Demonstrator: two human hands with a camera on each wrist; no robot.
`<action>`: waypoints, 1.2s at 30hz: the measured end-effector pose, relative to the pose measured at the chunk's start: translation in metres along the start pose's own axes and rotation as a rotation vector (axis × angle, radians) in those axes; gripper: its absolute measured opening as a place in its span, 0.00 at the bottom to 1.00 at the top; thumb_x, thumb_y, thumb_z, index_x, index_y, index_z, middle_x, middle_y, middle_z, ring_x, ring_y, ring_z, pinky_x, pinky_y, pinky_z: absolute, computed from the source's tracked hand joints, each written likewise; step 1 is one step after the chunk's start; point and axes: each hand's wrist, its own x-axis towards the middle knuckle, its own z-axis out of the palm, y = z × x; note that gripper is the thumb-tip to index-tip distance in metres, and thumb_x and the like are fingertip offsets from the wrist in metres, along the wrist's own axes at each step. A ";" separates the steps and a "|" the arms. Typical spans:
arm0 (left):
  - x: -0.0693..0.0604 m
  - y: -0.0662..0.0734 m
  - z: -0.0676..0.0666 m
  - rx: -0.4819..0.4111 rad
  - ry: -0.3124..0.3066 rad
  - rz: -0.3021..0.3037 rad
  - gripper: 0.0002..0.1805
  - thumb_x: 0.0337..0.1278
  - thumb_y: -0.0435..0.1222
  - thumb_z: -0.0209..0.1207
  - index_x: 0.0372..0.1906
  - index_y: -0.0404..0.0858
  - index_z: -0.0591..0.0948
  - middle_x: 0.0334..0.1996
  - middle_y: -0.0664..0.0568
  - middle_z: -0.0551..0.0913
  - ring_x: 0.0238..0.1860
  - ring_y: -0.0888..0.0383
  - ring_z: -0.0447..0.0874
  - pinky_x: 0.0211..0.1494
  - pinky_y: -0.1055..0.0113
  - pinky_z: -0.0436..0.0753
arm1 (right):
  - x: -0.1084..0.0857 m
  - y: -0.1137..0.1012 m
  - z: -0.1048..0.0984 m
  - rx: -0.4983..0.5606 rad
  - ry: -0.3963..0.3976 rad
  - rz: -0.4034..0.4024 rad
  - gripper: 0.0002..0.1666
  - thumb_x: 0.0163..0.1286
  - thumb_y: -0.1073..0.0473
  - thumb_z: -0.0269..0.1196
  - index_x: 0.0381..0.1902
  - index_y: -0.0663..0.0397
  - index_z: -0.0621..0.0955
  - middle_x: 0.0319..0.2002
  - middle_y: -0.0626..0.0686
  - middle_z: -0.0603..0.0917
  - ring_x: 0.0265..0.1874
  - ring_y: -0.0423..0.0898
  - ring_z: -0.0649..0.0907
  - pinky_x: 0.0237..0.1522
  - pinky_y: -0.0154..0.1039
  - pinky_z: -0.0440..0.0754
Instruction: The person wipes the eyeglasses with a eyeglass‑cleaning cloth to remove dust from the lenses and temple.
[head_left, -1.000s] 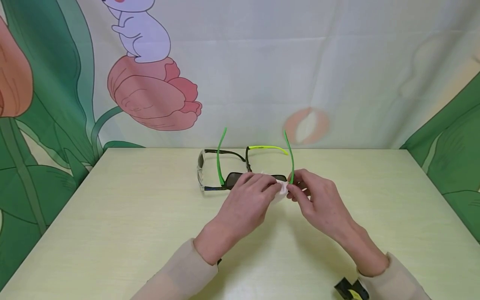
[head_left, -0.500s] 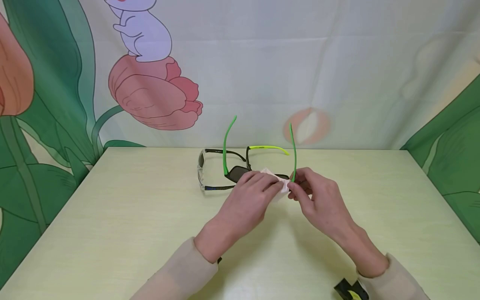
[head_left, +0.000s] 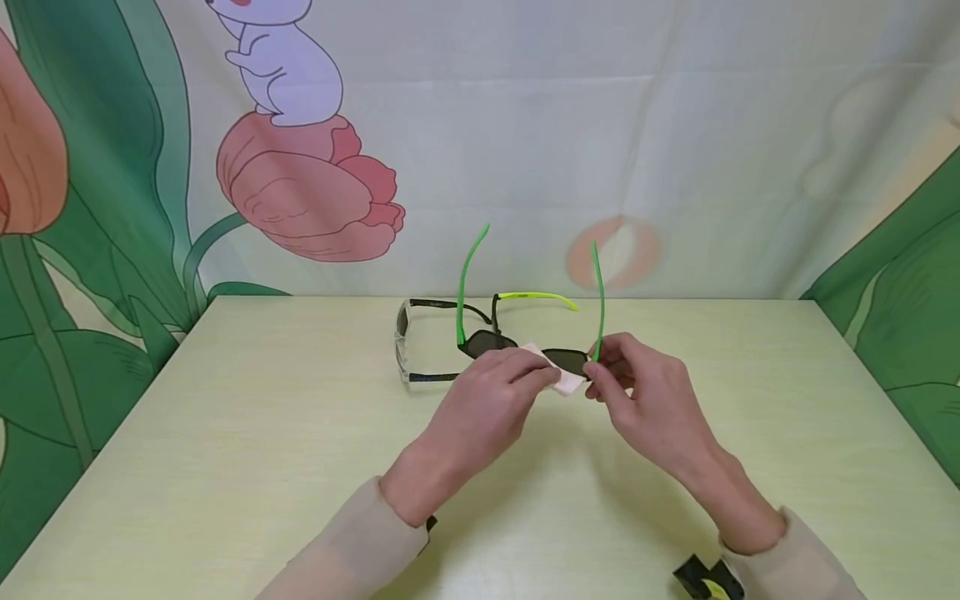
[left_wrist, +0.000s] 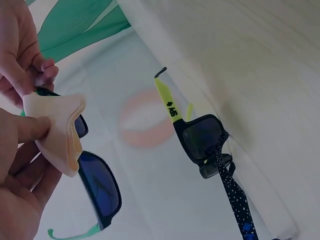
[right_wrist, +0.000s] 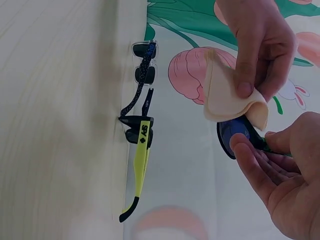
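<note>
Dark-lensed sunglasses with green temples are held up over the table, temples pointing away and upward. My right hand pinches them by the hinge at their right end. Between the thumb and fingers of my left hand is a folded pale cloth, lying against the front of the glasses near the bridge. In the right wrist view the cloth covers part of the frame beside a blue-tinted lens. The left hand hides part of the lower rim in the head view.
Behind the held pair, sunglasses with a clear frame and dark speckled temples stand on the table. Touching or close to them is a black pair with yellow-green temples. A printed curtain hangs at the table's back edge.
The green-templed sunglasses have shifted right and tilted, their left end rising, with the right hand moving slightly right. The left hand and cloth have slid a little left, uncovering more of the right lens.
</note>
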 end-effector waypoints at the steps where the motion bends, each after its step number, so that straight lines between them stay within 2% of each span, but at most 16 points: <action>1: 0.000 -0.001 -0.001 0.006 0.009 -0.006 0.12 0.56 0.22 0.69 0.44 0.36 0.88 0.42 0.52 0.86 0.49 0.54 0.86 0.59 0.65 0.81 | 0.000 0.000 -0.001 -0.003 0.002 0.006 0.07 0.69 0.72 0.67 0.41 0.60 0.80 0.31 0.49 0.86 0.25 0.36 0.86 0.29 0.33 0.85; 6: -0.002 -0.005 -0.006 0.042 0.019 -0.067 0.13 0.55 0.21 0.70 0.45 0.35 0.88 0.42 0.49 0.86 0.49 0.52 0.85 0.59 0.64 0.81 | -0.001 0.004 -0.007 -0.019 0.020 0.037 0.07 0.69 0.73 0.66 0.40 0.59 0.80 0.30 0.47 0.86 0.25 0.36 0.86 0.29 0.32 0.85; 10: -0.006 -0.007 -0.009 0.045 -0.020 -0.119 0.14 0.54 0.21 0.69 0.46 0.34 0.88 0.43 0.48 0.86 0.49 0.51 0.85 0.58 0.61 0.82 | -0.004 0.007 -0.010 -0.033 0.026 0.043 0.07 0.69 0.73 0.66 0.40 0.59 0.80 0.29 0.47 0.85 0.25 0.36 0.86 0.30 0.32 0.85; 16: -0.013 -0.006 -0.006 0.083 -0.118 -0.114 0.14 0.54 0.20 0.68 0.45 0.32 0.86 0.42 0.46 0.84 0.48 0.49 0.84 0.54 0.59 0.83 | -0.006 0.010 -0.008 -0.068 0.017 0.035 0.07 0.70 0.73 0.65 0.40 0.58 0.80 0.29 0.45 0.85 0.25 0.36 0.85 0.28 0.32 0.82; 21: -0.012 -0.002 -0.003 0.203 -0.223 -0.120 0.16 0.54 0.21 0.69 0.49 0.32 0.85 0.44 0.46 0.82 0.51 0.49 0.82 0.56 0.58 0.81 | -0.006 0.010 -0.008 -0.112 0.017 -0.023 0.09 0.68 0.74 0.64 0.40 0.57 0.80 0.29 0.43 0.84 0.26 0.35 0.84 0.26 0.33 0.80; 26: -0.010 0.005 -0.003 0.441 -0.321 -0.115 0.22 0.52 0.27 0.72 0.54 0.33 0.84 0.46 0.46 0.80 0.53 0.49 0.79 0.59 0.61 0.79 | -0.005 0.010 -0.007 -0.123 0.014 -0.064 0.10 0.67 0.75 0.65 0.39 0.58 0.79 0.29 0.43 0.83 0.26 0.35 0.83 0.26 0.33 0.82; 28: -0.009 0.008 -0.001 0.529 -0.326 -0.114 0.22 0.52 0.29 0.72 0.54 0.33 0.84 0.46 0.46 0.80 0.53 0.49 0.79 0.60 0.61 0.78 | -0.004 0.010 -0.006 -0.127 0.012 -0.079 0.10 0.67 0.76 0.66 0.39 0.58 0.79 0.29 0.43 0.83 0.26 0.35 0.83 0.26 0.33 0.82; 31: -0.008 0.011 0.002 0.629 -0.298 -0.120 0.19 0.55 0.31 0.69 0.53 0.33 0.84 0.44 0.46 0.79 0.51 0.49 0.78 0.61 0.62 0.76 | -0.003 0.009 -0.004 -0.131 0.012 -0.100 0.11 0.66 0.76 0.66 0.39 0.57 0.79 0.28 0.43 0.83 0.26 0.35 0.82 0.25 0.32 0.82; 36: -0.007 0.009 0.003 0.687 -0.241 -0.125 0.14 0.58 0.31 0.67 0.50 0.35 0.85 0.40 0.48 0.79 0.46 0.51 0.78 0.58 0.62 0.76 | -0.001 0.008 -0.003 -0.135 0.024 -0.119 0.11 0.66 0.76 0.66 0.39 0.57 0.79 0.28 0.44 0.82 0.25 0.36 0.83 0.24 0.31 0.80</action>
